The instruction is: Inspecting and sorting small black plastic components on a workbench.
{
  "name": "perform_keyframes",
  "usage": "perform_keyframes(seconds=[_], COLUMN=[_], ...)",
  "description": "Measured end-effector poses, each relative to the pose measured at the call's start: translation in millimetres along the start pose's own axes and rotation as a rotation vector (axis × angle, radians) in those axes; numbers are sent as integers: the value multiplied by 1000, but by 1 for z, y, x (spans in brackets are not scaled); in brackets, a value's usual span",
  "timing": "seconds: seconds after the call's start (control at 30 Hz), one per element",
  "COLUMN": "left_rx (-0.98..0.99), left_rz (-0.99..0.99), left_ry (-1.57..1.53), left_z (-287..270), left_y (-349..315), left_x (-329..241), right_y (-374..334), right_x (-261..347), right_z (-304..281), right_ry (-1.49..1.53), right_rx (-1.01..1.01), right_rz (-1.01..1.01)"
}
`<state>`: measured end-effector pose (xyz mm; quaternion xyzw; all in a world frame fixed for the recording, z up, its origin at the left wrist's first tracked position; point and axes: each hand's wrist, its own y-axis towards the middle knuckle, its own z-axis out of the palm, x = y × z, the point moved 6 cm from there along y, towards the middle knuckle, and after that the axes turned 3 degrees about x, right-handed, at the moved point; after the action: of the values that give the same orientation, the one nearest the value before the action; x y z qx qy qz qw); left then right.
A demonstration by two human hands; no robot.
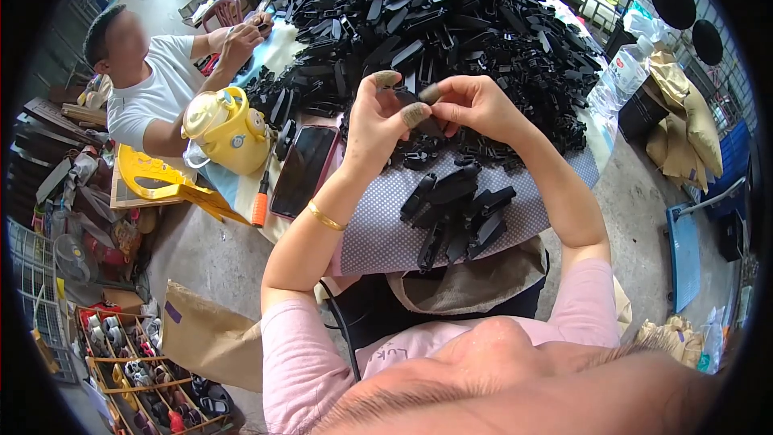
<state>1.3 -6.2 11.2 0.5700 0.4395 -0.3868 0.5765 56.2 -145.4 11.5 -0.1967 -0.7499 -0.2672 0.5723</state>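
Above the near side of the table, my left hand (375, 125) and my right hand (477, 107) meet with their fingers closed on a small black plastic part (435, 124). Tape-like wraps cover some of my fingertips. The fingers hide most of the part, so its full shape does not show. Just beyond rises a big heap of black plastic parts (451, 24), many of them long and flat. Nearer to me, a small cluster of similar black parts (455, 209) lies on the dotted cloth (366, 234).
Left of my forearm lie a phone (304, 169) and an orange-handled tool (261, 203). A yellow jug (229, 130) stands beyond them. At the left, a co-worker (157, 84) handles something small. A clear plastic bottle (630, 68) stands at the right, near brown sacks (684, 117).
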Motion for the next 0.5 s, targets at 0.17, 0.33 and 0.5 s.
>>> perform_keyframes(seconds=[0.17, 0.33, 0.5], left_rx=[60, 11, -19], left_rz=[-126, -351, -378], left_ry=[-110, -425, -470], left_z=[5, -5, -7], left_y=[5, 7, 8], left_x=[16, 35, 46], right_y=[-7, -4, -4], right_x=[16, 5, 5], right_z=[4, -13, -11], right_ry=[-392, -88, 117], right_rx=[-155, -120, -38], right_rz=[-336, -129, -51])
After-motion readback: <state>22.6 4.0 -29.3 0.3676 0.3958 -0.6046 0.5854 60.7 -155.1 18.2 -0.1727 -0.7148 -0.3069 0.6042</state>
